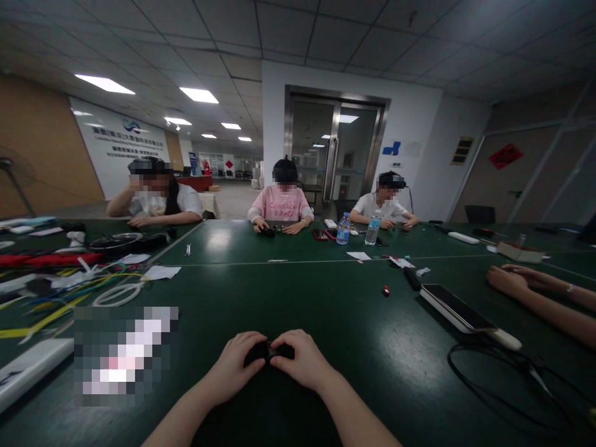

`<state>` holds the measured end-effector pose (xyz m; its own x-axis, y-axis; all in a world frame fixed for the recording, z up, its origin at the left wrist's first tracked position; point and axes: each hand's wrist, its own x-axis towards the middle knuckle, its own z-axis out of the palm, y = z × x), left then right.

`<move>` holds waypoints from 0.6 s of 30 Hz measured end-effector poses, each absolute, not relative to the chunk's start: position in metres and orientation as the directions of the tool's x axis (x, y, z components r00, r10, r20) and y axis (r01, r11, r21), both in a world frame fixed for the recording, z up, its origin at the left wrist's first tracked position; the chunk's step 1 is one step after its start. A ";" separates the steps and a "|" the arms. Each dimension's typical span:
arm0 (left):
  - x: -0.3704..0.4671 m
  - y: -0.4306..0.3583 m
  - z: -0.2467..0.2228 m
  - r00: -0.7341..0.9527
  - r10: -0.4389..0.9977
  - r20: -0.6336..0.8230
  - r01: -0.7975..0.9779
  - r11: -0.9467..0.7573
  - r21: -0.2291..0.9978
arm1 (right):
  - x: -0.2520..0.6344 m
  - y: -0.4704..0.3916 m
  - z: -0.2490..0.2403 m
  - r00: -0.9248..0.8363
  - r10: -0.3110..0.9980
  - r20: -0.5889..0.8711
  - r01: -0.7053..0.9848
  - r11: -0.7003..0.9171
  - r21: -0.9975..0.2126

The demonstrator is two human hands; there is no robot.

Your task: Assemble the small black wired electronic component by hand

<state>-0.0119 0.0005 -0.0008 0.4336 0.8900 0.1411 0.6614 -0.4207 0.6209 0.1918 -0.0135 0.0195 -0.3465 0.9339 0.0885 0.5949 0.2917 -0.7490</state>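
Head-worn view, facing forward and down.

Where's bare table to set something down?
Dark green tabletop lies bare ahead of the left hand and between the right hand and thin, looped black cable. Crowded: far left, with yellow and blue cables; right, around the white-edged, black-screened device.

Cannot fully see the small black object (270, 351), partly covered by bare left hand (236, 365) and bare right hand (303, 360). Cannot trace the long white bar (37, 370) past the left edge, nor see beneath the pale pixelated patch (126, 357).
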 end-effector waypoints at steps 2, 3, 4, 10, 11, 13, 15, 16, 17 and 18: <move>-0.012 0.001 -0.001 0.429 0.891 0.148 0.658 -0.421 0.625 | 0.192 -0.014 0.019 -0.337 0.939 0.071 0.600 0.272 -0.752; -0.012 0.001 -0.001 0.429 0.891 0.149 0.656 -0.420 0.627 | 0.191 -0.014 0.020 -0.336 0.940 0.064 0.604 0.267 -0.751; -0.012 0.001 -0.002 0.428 0.891 0.149 0.656 -0.420 0.628 | 0.191 -0.014 0.020 -0.336 0.940 0.064 0.608 0.268 -0.747; -0.012 0.001 -0.003 0.431 0.888 0.160 0.661 -0.431 0.614 | 0.191 -0.013 0.018 -0.340 0.937 0.082 0.614 0.287 -0.736; -0.012 0.001 -0.003 0.432 0.887 0.162 0.659 -0.433 0.615 | 0.191 -0.012 0.017 -0.337 0.938 0.088 0.614 0.290 -0.735; -0.012 0.002 -0.004 0.431 0.887 0.168 0.656 -0.436 0.616 | 0.190 -0.011 0.016 -0.339 0.935 0.103 0.613 0.302 -0.730; -0.012 0.002 -0.005 0.430 0.887 0.170 0.658 -0.436 0.614 | 0.189 -0.011 0.015 -0.347 0.931 0.117 0.613 0.319 -0.723; -0.011 0.003 -0.006 0.431 0.887 0.168 0.660 -0.436 0.611 | 0.189 -0.010 0.014 -0.351 0.928 0.122 0.613 0.326 -0.719; -0.011 0.003 -0.006 0.432 0.886 0.167 0.663 -0.437 0.608 | 0.188 -0.010 0.014 -0.353 0.927 0.126 0.612 0.331 -0.718; -0.011 0.003 -0.006 0.432 0.886 0.167 0.664 -0.438 0.606 | 0.188 -0.010 0.014 -0.353 0.927 0.128 0.606 0.330 -0.724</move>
<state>-0.0111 0.0031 -0.0057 0.4318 0.8863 0.1674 0.6644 -0.4381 0.6056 0.1879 -0.0100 0.0135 -0.3531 0.9268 0.1276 0.6060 0.3305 -0.7236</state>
